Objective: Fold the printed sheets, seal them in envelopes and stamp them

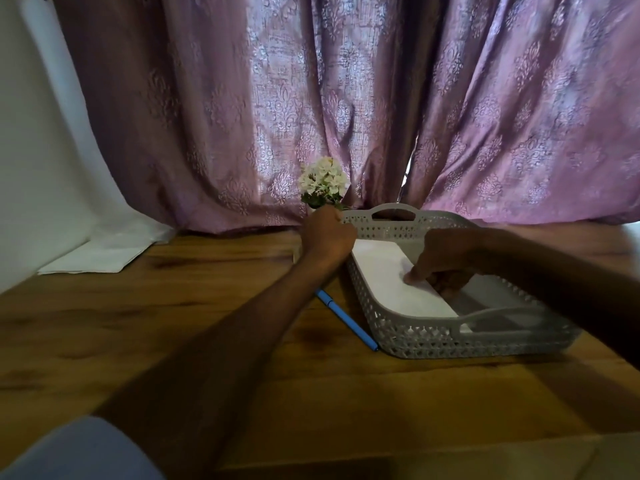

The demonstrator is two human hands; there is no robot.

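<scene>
Tabletop (242, 393): wood, dim light, forearms casting shadow over the near edge.

Pen (346, 320): blue, lying just beside the basket's left wall. Risk: a sheet drawn out leftward could sweep it off or catch on it.

Basket (433, 341): grey, perforated, holding the sheets (388, 271), white, flat on its floor.

Right hand (446, 261): inside the basket, fingers curled down onto the sheets; whether its grip has pinched a sheet or only presses cannot be told. Risk: several sheets lifting together, or a corner creasing against the rim.

Left hand (327, 237): grip clenched at the basket's far left corner; what it holds is hidden.

Flowers (323, 183): directly behind that hand. Risk: knocked over if the basket shifts.
</scene>
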